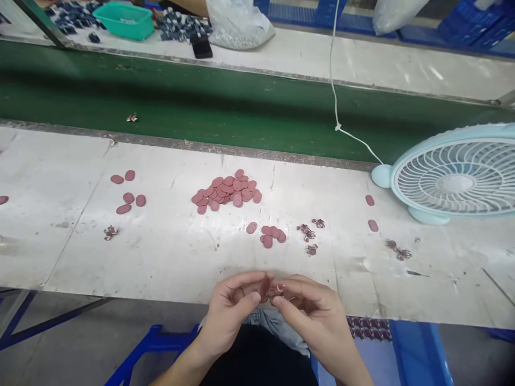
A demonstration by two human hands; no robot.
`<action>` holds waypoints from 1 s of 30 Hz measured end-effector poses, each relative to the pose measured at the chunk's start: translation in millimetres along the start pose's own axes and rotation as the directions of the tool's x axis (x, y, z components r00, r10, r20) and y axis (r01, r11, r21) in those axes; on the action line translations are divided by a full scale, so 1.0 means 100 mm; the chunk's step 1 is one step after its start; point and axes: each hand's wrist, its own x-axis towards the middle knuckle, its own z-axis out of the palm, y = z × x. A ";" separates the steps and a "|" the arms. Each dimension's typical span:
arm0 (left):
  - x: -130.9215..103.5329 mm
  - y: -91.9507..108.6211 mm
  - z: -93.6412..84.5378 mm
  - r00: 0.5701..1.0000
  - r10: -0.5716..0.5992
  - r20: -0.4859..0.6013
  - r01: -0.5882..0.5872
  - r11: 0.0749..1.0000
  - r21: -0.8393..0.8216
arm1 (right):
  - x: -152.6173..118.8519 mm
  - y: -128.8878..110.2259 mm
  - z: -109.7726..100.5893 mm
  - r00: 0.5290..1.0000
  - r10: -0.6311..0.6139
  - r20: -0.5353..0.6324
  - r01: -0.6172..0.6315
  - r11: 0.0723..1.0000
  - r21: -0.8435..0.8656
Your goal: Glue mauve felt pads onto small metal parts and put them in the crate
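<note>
Between thumb and fingers, my left hand (pixel 231 305) pinches a flat reddish-brown oval disc (pixel 264 288). Opposite it, my right hand (pixel 316 311) is closed on a small dark red figure piece with white marks (pixel 278 290). The two pieces are close together above the table's near edge; whether they touch I cannot tell. Just beyond my hands lie a small cluster of oval discs (pixel 273 234) and a single disc (pixel 251 228). Several small figure pieces (pixel 308 233) rest to the right of them. Farther back is a larger heap of oval discs (pixel 227 190).
A light blue fan (pixel 454 182) stands at the right, its white cord (pixel 335 96) running up. Behind the white table (pixel 169 257) runs a green belt (pixel 241 112). A teal basket (pixel 124 20) and a plastic bag (pixel 239 27) sit on the far shelf. A blue bin (pixel 420 348) is below right.
</note>
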 end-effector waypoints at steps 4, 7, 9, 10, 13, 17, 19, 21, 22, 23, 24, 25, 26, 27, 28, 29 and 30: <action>-0.02 -0.03 0.02 0.999 0.002 0.035 -0.003 1.000 0.031 | -0.03 0.00 -0.03 1.000 0.024 -0.009 -0.024 0.999 -0.040; -0.02 -0.04 0.04 0.998 -0.016 0.052 0.014 0.998 0.053 | -0.04 -0.02 -0.06 1.000 0.018 0.012 -0.017 0.996 -0.084; -0.01 -0.05 0.06 0.998 -0.029 0.059 0.025 0.997 0.071 | -0.05 -0.02 -0.09 1.000 0.010 0.012 -0.009 0.994 -0.104; -0.01 -0.05 0.06 0.998 -0.034 0.059 0.030 0.996 0.079 | -0.05 -0.02 -0.10 1.000 0.007 0.010 -0.006 0.994 -0.111; 0.01 -0.05 0.08 0.997 -0.060 0.051 0.055 0.994 0.100 | -0.05 -0.01 -0.13 1.000 0.006 0.016 -0.004 0.993 -0.122; 0.01 -0.09 0.12 0.993 -0.114 0.003 0.114 0.991 0.077 | -0.06 -0.01 -0.18 1.000 0.012 0.005 -0.011 0.995 -0.102; 0.01 -0.11 0.15 0.992 -0.123 -0.020 0.125 0.990 0.068 | -0.08 -0.01 -0.21 1.000 0.010 -0.007 -0.011 0.996 -0.086; 0.00 -0.13 0.19 0.993 -0.117 -0.016 0.118 0.989 0.084 | -0.09 -0.03 -0.24 1.000 -0.003 -0.018 0.001 0.995 -0.097; 0.00 -0.14 0.21 0.993 -0.114 -0.010 0.115 0.989 0.094 | -0.10 -0.03 -0.26 1.000 -0.012 -0.024 0.009 0.994 -0.112; 0.00 -0.15 0.23 0.994 -0.113 -0.007 0.113 0.989 0.100 | -0.11 -0.03 -0.27 0.999 -0.020 -0.031 0.016 0.992 -0.123; 0.00 -0.16 0.25 0.994 -0.113 -0.006 0.113 0.988 0.101 | -0.11 -0.03 -0.27 0.999 -0.024 -0.039 0.019 0.993 -0.120; 0.00 -0.16 0.27 0.994 -0.112 -0.009 0.112 0.989 0.097 | -0.12 -0.02 -0.27 0.999 -0.019 -0.045 0.015 0.995 -0.094; 0.00 -0.17 0.29 0.994 -0.106 -0.014 0.107 0.990 0.092 | -0.12 -0.01 -0.27 0.999 -0.006 -0.050 0.003 0.999 -0.046; 0.00 -0.17 0.31 0.995 -0.098 -0.019 0.099 0.991 0.087 | -0.13 0.01 -0.27 0.998 0.012 -0.056 -0.011 1.000 0.016; 0.00 -0.18 0.33 0.996 -0.089 -0.021 0.090 0.992 0.086 | -0.13 0.03 -0.26 0.998 0.031 -0.061 -0.026 0.996 0.081; 0.00 -0.19 0.34 0.997 -0.081 -0.021 0.082 0.993 0.088 | -0.13 0.05 -0.25 0.997 0.046 -0.067 -0.037 0.990 0.139; 0.00 -0.19 0.35 0.997 -0.075 -0.017 0.076 0.993 0.093 | -0.14 0.08 -0.24 0.996 0.054 -0.077 -0.039 0.982 0.182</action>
